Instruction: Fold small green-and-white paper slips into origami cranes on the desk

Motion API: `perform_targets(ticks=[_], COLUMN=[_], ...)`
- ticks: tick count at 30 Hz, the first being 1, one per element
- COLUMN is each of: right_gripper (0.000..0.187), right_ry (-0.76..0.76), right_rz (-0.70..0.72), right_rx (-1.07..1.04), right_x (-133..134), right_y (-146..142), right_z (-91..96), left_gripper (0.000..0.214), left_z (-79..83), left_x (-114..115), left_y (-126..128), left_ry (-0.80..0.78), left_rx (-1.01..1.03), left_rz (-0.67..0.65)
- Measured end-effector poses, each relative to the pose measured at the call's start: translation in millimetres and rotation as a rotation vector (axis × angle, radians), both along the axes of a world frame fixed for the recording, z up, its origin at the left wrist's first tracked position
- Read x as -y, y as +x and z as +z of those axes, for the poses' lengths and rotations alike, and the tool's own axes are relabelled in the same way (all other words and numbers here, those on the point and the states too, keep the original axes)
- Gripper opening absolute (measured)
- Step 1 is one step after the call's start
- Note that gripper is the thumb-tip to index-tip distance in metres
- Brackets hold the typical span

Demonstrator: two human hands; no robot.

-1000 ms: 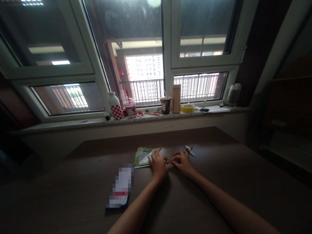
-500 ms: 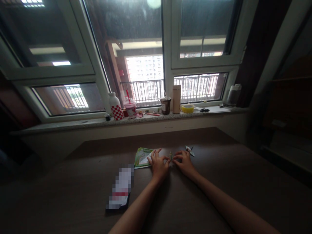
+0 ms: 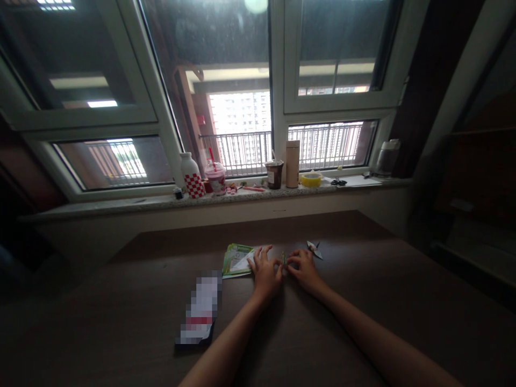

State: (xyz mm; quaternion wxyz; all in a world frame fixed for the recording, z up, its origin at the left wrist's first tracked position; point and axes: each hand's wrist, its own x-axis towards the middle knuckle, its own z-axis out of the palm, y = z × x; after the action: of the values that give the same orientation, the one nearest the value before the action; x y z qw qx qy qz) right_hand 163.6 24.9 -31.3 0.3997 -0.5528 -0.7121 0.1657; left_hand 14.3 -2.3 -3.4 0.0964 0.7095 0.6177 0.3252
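Thumb and forefinger of the left hand (image 3: pixel 266 277) are closed on a small piece of folded paper (image 3: pixel 284 258), located just right of the green packet (image 3: pixel 233 259). The remaining left fingers are spread, reaching over the packet's right edge. Thumb and forefinger of the right hand (image 3: pixel 304 267), farther right of the packet, close on the same piece from its other side; its folds are too small to read.

A white sheet (image 3: pixel 242 264) with a slanted edge lies on the packet. A second paper piece—a folded figure (image 3: pixel 314 249) with pointed ends—rests to the right of the packet, just beyond the right hand. A flat item (image 3: pixel 201 306), blocked out except for its dark edge, lies nearer the wearer than the packet and slightly left.

The supporting surface is a dark brown table (image 3: pixel 141 301), smooth, with a dull sheen to the right of the packet. Beyond the packet, past the table's far edge, a speckled stone sill (image 3: pixel 100 207) carries a red-checked bottle (image 3: pixel 192 180), a pink drink (image 3: pixel 215 180), a brown cup (image 3: pixel 274 174), a tan flask (image 3: pixel 292 164), yellow tape (image 3: pixel 310 180) and scissors (image 3: pixel 338 183). Behind them, pale-framed windows (image 3: pixel 278 80) face a railing (image 3: pixel 242 151); the room's sides are dim.
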Motion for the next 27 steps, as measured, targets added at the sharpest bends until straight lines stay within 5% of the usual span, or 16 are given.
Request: perform_targets(ticks=[27], right_gripper=[0.008], right_ry=[0.01], right_rz=[-0.042], right_rx=[-0.033], right_x=[1.2], right_y=[0.2], right_z=[0.1], left_gripper=[0.013], left_z=[0.8], left_x=[-1.8], left_y=[-2.9], left_ry=[0.027], left_rx=[0.052], left_rz=[0.097])
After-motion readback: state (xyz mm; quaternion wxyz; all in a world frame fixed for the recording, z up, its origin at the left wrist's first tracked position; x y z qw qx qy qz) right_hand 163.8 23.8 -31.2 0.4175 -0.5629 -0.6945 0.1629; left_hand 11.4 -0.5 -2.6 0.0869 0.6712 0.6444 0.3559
